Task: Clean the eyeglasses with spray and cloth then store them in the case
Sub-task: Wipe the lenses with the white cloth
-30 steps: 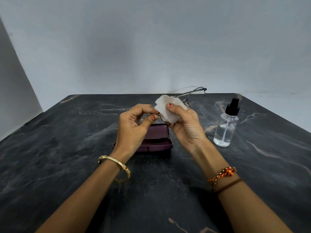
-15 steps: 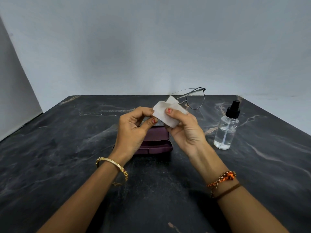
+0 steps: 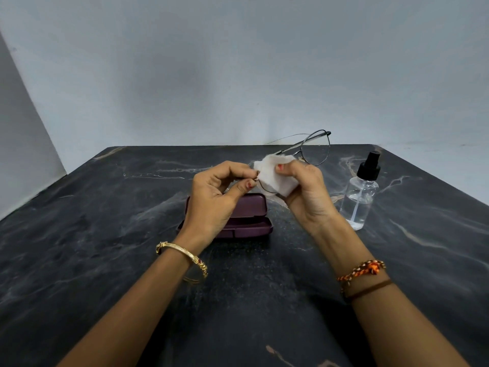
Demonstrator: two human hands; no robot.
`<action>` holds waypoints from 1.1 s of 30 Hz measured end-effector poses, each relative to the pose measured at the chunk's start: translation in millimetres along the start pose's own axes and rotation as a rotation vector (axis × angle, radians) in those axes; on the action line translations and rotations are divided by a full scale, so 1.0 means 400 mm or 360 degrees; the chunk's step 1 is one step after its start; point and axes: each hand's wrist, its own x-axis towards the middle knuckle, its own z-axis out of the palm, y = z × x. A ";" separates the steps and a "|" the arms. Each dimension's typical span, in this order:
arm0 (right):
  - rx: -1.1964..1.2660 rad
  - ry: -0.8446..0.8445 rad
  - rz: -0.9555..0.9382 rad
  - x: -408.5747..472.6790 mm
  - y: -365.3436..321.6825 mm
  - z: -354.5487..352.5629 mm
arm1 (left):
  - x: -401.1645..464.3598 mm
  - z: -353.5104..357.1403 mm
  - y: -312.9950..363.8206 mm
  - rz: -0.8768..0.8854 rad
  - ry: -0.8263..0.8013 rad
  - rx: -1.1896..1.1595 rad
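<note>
Thin metal-framed eyeglasses (image 3: 316, 148) are held in the air above the table. My left hand (image 3: 214, 197) pinches the frame's near corner between thumb and forefinger. My right hand (image 3: 307, 192) presses a folded white cloth (image 3: 272, 173) around the near lens, thumb on top; that lens is hidden by the cloth. The far lens sticks out past my right hand. A dark purple glasses case (image 3: 248, 215) lies open on the table below my hands, partly covered by my left hand. The clear spray bottle (image 3: 361, 197) with a black nozzle stands upright to the right.
The dark marble table (image 3: 105, 260) runs from the front edge back to a grey wall (image 3: 238, 75). Another wall stands close at the left edge.
The cloth has shifted on the near lens and the glasses have tilted slightly. Both hands stay above the case, holding the same things.
</note>
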 end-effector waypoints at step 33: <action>0.0165 -0.0093 0.0080 -0.008 0.018 0.028 | -0.004 -0.012 -0.013 0.0055 -0.0053 0.0069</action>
